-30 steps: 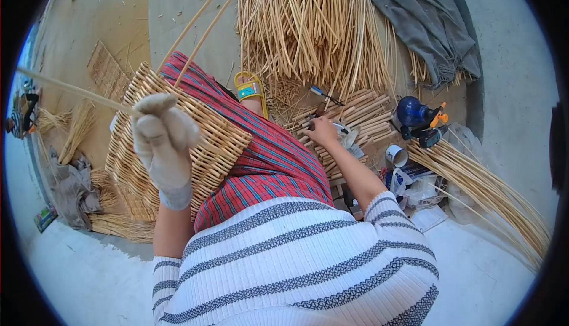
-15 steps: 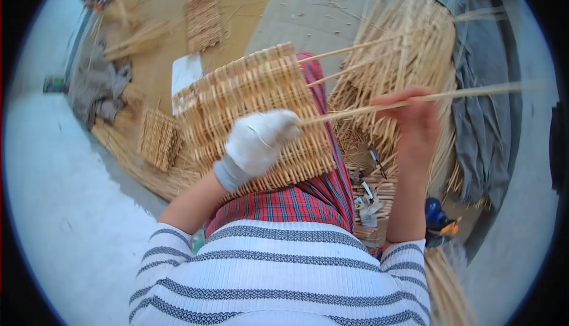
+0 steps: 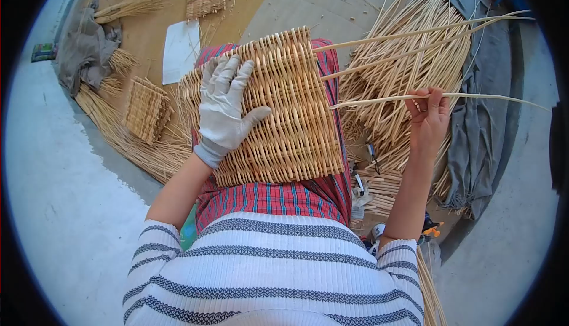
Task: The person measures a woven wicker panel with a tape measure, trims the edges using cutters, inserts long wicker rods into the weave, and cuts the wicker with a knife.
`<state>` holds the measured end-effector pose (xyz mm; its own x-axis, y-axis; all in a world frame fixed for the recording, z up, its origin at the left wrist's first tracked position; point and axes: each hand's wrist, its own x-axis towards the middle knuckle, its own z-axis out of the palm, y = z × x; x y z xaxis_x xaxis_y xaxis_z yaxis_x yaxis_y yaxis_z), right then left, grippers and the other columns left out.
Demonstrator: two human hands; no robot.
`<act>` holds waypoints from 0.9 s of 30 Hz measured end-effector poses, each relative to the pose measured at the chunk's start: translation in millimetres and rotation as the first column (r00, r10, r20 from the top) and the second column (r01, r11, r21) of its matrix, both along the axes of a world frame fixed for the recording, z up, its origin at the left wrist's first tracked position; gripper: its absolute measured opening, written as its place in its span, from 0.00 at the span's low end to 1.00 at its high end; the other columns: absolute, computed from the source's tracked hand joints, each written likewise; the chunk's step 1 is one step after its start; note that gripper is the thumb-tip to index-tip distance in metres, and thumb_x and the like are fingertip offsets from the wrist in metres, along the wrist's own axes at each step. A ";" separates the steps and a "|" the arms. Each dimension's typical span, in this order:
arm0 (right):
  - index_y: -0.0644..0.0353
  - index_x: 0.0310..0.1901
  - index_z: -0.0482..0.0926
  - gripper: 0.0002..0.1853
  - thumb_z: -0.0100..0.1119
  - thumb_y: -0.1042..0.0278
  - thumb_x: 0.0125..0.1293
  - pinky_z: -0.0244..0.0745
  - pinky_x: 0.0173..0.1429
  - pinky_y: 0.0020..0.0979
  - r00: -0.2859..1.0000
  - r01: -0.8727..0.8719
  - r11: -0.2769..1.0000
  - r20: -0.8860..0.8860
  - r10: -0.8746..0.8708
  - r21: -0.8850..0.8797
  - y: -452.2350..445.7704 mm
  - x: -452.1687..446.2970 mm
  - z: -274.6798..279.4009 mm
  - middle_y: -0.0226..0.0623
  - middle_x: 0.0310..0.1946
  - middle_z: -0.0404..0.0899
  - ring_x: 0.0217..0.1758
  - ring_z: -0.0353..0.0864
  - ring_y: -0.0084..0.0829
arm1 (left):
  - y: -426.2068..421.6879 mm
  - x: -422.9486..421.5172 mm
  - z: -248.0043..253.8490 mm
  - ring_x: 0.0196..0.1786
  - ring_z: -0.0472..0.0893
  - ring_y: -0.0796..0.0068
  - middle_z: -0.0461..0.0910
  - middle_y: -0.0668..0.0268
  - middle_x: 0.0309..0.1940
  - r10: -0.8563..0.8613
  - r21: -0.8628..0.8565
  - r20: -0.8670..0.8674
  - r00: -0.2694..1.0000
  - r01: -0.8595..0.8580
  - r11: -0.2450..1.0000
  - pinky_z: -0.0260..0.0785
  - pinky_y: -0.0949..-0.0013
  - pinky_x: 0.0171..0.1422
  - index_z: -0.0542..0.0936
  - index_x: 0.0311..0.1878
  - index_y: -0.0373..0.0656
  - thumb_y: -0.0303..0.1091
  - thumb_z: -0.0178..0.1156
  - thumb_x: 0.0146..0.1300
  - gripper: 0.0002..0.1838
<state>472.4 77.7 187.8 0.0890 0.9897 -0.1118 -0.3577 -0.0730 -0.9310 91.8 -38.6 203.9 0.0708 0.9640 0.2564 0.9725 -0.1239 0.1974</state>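
A woven wicker panel (image 3: 278, 106) lies across the person's lap, the gloved left hand (image 3: 225, 104) spread flat on it, fingers loose, while the bare right hand (image 3: 431, 109) pinches 1 pale rod (image 3: 379, 99) whose near tip meets the panel's right edge. The rod's long axis runs sideways, roughly square to that edge and below 2 fixed rods (image 3: 394, 66) jutting the same way; the right hand is nearer the rod, the left nearer the panel's far side. Beyond the pinch, the thin end reaches over a grey cloth (image 3: 483, 130), with open air around it.
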 end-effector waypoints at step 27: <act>0.55 0.40 0.78 0.04 0.62 0.66 0.71 0.73 0.35 0.44 -0.060 -0.906 0.407 0.987 0.146 -0.116 33.2 -38.2 41.9 0.40 0.28 0.81 0.34 0.83 0.45 | 7.9 -4.1 -3.0 0.80 0.61 0.51 0.68 0.54 0.74 -0.016 0.015 0.038 0.999 0.015 1.000 0.43 0.43 0.87 0.70 0.77 0.47 0.70 0.63 0.61 0.48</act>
<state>434.2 110.9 229.7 -0.8553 0.5166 -0.0387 0.4775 0.7573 -0.4455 87.7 -30.7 200.9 0.0755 0.9589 0.2735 0.9623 -0.1419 0.2320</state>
